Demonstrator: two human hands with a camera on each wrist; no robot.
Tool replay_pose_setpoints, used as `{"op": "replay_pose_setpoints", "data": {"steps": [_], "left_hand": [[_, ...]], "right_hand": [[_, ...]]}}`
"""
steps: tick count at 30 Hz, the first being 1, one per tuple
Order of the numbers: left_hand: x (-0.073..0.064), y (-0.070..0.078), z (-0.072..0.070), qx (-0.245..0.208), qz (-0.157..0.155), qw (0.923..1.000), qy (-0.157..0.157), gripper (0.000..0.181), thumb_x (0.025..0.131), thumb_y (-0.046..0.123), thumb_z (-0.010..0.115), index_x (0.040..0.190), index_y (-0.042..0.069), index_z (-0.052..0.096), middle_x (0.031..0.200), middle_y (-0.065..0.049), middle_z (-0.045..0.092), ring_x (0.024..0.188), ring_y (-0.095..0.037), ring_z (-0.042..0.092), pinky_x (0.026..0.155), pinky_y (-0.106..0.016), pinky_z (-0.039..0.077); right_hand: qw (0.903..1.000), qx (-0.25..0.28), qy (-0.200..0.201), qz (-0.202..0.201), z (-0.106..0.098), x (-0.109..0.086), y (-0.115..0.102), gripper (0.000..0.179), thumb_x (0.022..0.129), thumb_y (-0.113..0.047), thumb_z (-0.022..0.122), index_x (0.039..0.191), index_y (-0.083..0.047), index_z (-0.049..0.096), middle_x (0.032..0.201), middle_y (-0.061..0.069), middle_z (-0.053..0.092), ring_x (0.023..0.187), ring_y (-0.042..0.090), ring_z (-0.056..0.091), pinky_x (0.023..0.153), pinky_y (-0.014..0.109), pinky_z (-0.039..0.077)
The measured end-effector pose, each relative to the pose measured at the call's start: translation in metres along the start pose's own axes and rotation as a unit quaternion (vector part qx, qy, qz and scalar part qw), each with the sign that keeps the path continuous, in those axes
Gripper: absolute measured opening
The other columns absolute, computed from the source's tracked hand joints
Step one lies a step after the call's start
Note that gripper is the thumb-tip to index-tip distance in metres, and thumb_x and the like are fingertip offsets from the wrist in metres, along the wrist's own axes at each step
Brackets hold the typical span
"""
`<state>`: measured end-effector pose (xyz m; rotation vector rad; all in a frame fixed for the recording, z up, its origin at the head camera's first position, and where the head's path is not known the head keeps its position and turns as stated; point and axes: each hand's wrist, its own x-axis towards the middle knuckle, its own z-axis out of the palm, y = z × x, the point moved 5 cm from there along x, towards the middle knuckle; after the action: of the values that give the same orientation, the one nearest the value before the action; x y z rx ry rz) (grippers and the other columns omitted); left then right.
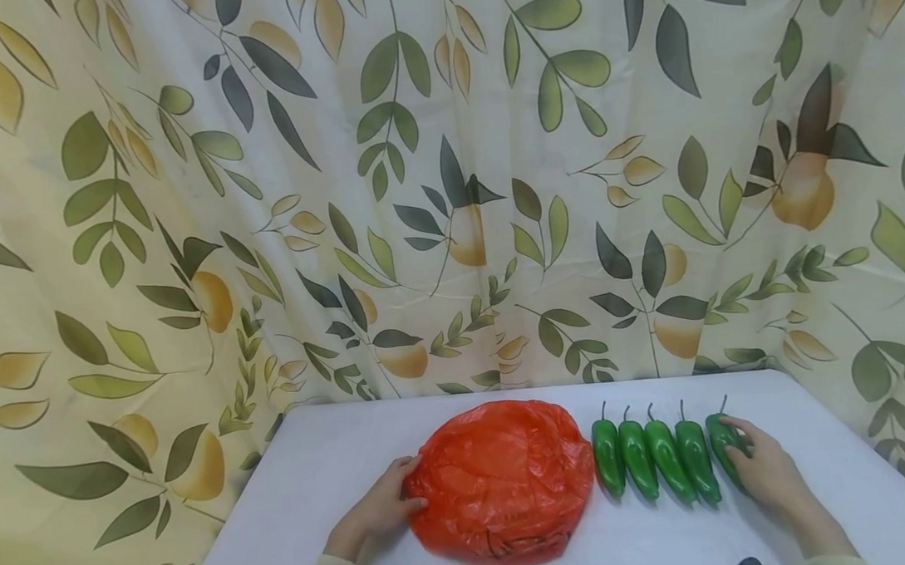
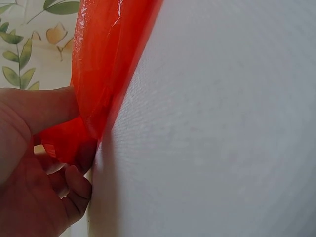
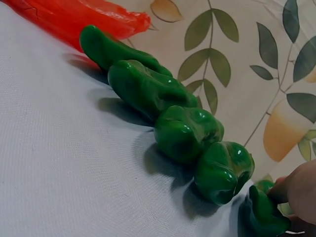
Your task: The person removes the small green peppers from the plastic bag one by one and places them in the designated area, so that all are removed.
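Note:
A crumpled red plastic bag (image 1: 504,480) lies spread out on the white table. At its left edge my left hand (image 1: 385,499) pinches the plastic, thumb on one side and fingers behind it, as the left wrist view shows with the bag's fold (image 2: 98,59). To the bag's right, several green peppers (image 1: 638,459) stand in a row, stems pointing to the back. My right hand (image 1: 769,464) grips the rightmost pepper (image 1: 720,435) from its right side. In the right wrist view that pepper (image 3: 264,212) shows partly behind the thumb.
The white tabletop (image 1: 338,436) reaches back to a curtain (image 1: 451,233) printed with leaves and fruit, which also runs along the left and right sides. The leftmost pepper (image 1: 608,460) lies right beside the bag's edge.

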<state>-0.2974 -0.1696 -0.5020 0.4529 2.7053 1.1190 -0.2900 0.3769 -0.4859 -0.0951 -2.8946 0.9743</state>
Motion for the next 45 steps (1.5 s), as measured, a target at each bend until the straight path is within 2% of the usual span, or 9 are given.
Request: {"op": "replay_pose_setpoints", "data": {"steps": [7, 19, 28, 34, 40, 45], "left_hand": [[-0.0017, 0.0017, -0.0015, -0.005, 0.0, 1.0, 0.0, 0.07, 0.091, 0.013, 0.072, 0.151, -0.003, 0.041, 0.152, -0.025, 0.041, 0.142, -0.047, 0.04, 0.117, -0.067, 0.032], [0.0004, -0.0028, -0.0008, -0.006, -0.013, 0.9999, -0.002, 0.07, 0.092, 0.016, 0.072, 0.153, 0.0, 0.04, 0.154, -0.025, 0.04, 0.143, -0.046, 0.039, 0.116, -0.066, 0.034], [0.0009, -0.0003, -0.0018, 0.002, 0.002, 1.0, 0.001, 0.069, 0.093, 0.015, 0.072, 0.152, -0.003, 0.04, 0.152, -0.027, 0.04, 0.142, -0.047, 0.04, 0.116, -0.066, 0.034], [0.0014, -0.0027, -0.0011, -0.001, -0.012, 0.9999, -0.001, 0.07, 0.092, 0.017, 0.073, 0.152, -0.001, 0.041, 0.153, -0.024, 0.041, 0.142, -0.045, 0.042, 0.116, -0.065, 0.036], [0.0004, -0.0026, -0.0019, -0.009, -0.019, 0.9998, 0.0, 0.07, 0.092, 0.016, 0.073, 0.152, 0.0, 0.041, 0.153, -0.024, 0.041, 0.142, -0.045, 0.042, 0.116, -0.065, 0.036], [-0.0001, -0.0026, -0.0017, -0.015, -0.039, 0.9991, -0.002, 0.071, 0.092, 0.019, 0.073, 0.154, 0.005, 0.041, 0.154, -0.02, 0.042, 0.142, -0.042, 0.043, 0.114, -0.063, 0.039]], "right_hand": [[0.9999, 0.006, -0.006, 0.01, 0.0014, 0.0033, 0.0006, 0.055, 0.1, -0.009, 0.044, 0.148, 0.011, 0.028, 0.139, 0.051, 0.031, 0.126, 0.071, 0.032, 0.1, 0.08, 0.033], [1.0, -0.005, -0.008, 0.003, 0.0023, 0.0036, -0.0003, 0.055, 0.1, -0.008, 0.045, 0.147, 0.013, 0.028, 0.137, 0.052, 0.032, 0.124, 0.071, 0.037, 0.096, 0.079, 0.037], [0.9997, 0.0, -0.023, 0.011, 0.0046, 0.0043, -0.0036, 0.056, 0.102, -0.013, 0.045, 0.149, 0.012, 0.026, 0.14, 0.052, 0.029, 0.126, 0.07, 0.035, 0.098, 0.079, 0.037], [0.9995, 0.001, -0.03, 0.006, 0.0076, 0.0047, -0.0025, 0.058, 0.106, -0.022, 0.042, 0.15, 0.012, 0.024, 0.143, 0.052, 0.025, 0.128, 0.071, 0.031, 0.099, 0.08, 0.034], [0.9999, -0.003, -0.016, -0.004, 0.0057, 0.0055, -0.0031, 0.058, 0.107, -0.025, 0.041, 0.147, 0.014, 0.026, 0.14, 0.053, 0.026, 0.126, 0.071, 0.032, 0.1, 0.08, 0.034], [1.0, -0.005, -0.006, 0.003, 0.0006, 0.005, -0.0055, 0.059, 0.107, -0.028, 0.04, 0.147, 0.014, 0.026, 0.141, 0.054, 0.023, 0.127, 0.072, 0.028, 0.101, 0.081, 0.031]]}}
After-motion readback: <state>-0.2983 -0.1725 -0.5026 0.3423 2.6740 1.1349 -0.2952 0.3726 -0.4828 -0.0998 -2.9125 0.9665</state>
